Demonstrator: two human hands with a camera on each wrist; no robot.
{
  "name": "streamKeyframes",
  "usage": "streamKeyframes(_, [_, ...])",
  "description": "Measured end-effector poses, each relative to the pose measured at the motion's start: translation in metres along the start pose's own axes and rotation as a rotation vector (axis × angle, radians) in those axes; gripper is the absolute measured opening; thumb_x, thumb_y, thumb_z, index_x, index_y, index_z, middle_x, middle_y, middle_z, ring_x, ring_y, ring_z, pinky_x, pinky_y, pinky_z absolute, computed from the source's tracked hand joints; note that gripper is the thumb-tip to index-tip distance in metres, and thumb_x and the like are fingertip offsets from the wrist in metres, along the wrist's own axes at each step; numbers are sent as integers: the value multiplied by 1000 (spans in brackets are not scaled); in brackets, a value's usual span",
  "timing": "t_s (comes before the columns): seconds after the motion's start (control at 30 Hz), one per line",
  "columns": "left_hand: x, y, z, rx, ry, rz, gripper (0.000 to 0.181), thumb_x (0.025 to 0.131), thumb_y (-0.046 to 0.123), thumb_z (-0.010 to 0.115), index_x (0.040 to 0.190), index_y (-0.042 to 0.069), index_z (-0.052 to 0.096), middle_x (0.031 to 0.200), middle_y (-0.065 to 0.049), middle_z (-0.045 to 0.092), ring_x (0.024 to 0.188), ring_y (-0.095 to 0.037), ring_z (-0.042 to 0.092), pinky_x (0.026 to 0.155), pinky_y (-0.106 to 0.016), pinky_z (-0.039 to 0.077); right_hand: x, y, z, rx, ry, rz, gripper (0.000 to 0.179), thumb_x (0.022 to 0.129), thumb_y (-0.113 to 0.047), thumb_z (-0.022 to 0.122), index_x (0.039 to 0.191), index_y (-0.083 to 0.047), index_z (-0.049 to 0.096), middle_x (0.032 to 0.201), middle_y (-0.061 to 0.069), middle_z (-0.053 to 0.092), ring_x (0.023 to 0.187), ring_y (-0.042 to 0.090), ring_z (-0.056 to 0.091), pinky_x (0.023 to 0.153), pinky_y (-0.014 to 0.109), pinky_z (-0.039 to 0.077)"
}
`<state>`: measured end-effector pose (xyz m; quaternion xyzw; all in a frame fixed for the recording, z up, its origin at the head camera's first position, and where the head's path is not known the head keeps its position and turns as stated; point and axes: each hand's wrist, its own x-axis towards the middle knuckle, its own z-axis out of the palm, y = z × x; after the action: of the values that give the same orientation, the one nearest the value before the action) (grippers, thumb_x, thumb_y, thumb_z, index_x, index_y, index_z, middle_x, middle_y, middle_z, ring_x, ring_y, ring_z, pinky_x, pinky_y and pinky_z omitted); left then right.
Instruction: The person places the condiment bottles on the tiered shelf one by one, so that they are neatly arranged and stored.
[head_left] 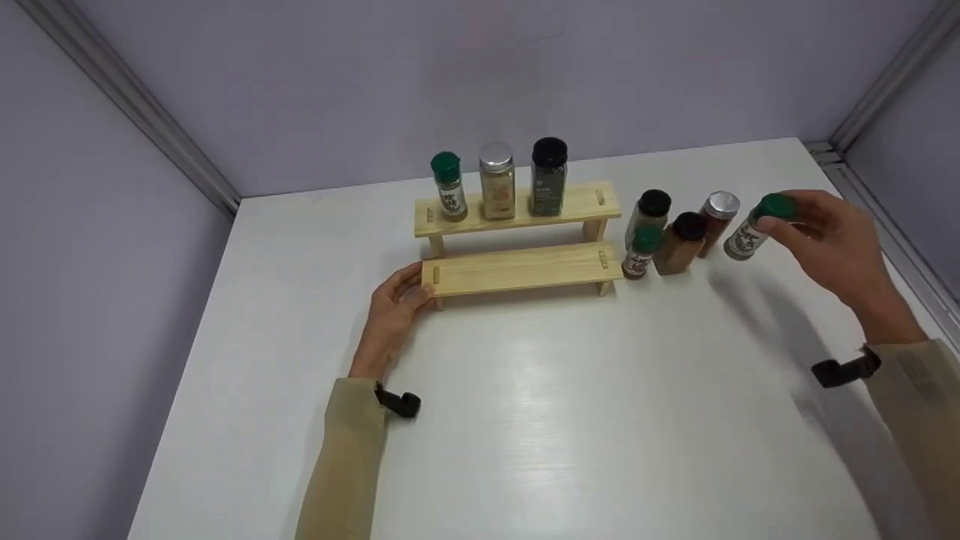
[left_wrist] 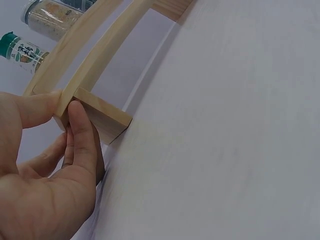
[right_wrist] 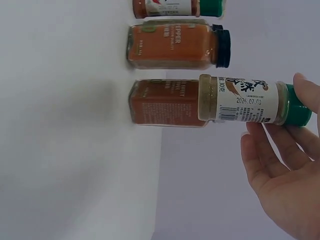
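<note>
My right hand [head_left: 836,240] pinches a small spice jar [head_left: 746,238] by its green cap. In the right wrist view that jar [right_wrist: 245,100] hangs above the white surface, overlapping a jar of red-brown powder [right_wrist: 162,102]. At the left end of the lower wooden shelf [head_left: 525,270], my left hand [head_left: 394,304] grips the board, thumb on top. The left wrist view has the fingers [left_wrist: 82,135] against the shelf's leg [left_wrist: 105,117]. On the upper wooden shelf [head_left: 577,201] stand a green-capped jar [head_left: 451,196], a silver-capped jar [head_left: 498,187] and a black-capped jar [head_left: 549,180].
Right of the shelves, several spice jars stand close together: a small green-capped one [head_left: 639,259], a black-capped one of brown powder [head_left: 679,247], another black-capped one [head_left: 649,211] and a silver-capped one [head_left: 718,217]. Walls border the white table [head_left: 525,420] at the back and sides.
</note>
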<state>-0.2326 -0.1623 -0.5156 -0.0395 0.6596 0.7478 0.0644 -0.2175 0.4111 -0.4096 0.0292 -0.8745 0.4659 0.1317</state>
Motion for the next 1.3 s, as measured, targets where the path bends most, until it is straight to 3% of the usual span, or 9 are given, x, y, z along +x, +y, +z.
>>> streamKeyframes(0.23, [-1, 1, -1, 8, 2, -6, 54, 105, 3, 66, 156, 2, 49, 152, -16, 55, 130, -25, 58, 98, -27, 61, 11, -28, 0, 90, 44, -42, 36, 99, -14, 78, 133, -5, 72, 113, -16, 73, 106, -2, 69, 89, 5, 52])
streamKeyframes(0.43, [-1, 0, 1, -10, -6, 4, 54, 105, 0, 65, 157, 2, 48, 152, -18, 54, 130, -26, 58, 100, -29, 61, 24, -51, 8, 130, 46, -124, 33, 99, -10, 77, 131, -2, 73, 114, -12, 73, 107, 2, 70, 90, 8, 54])
streamKeyframes(0.57, [-1, -1, 1, -13, -6, -2, 54, 106, 1, 65, 157, 2, 48, 152, -18, 53, 132, -26, 57, 102, -29, 59, 32, -64, 17, 128, 27, -177, 32, 100, -9, 76, 131, 0, 73, 113, -11, 73, 106, 3, 71, 89, 10, 56])
streamKeyframes(0.97, [-2, 0, 0, -32, 8, -7, 53, 105, 0, 65, 156, 4, 50, 151, -16, 54, 131, -26, 57, 101, -28, 60, 60, -98, 52, 74, -54, -187, 41, 102, -25, 76, 136, -4, 70, 112, -17, 73, 105, -1, 69, 90, 9, 54])
streamKeyframes(1.3, [-3, -1, -1, -18, -3, 5, 53, 107, 1, 63, 157, 4, 49, 151, -17, 53, 133, -26, 57, 104, -29, 59, 77, -119, 79, 90, -146, -223, 42, 105, -31, 71, 140, -8, 67, 116, -10, 72, 109, 2, 68, 96, 13, 54])
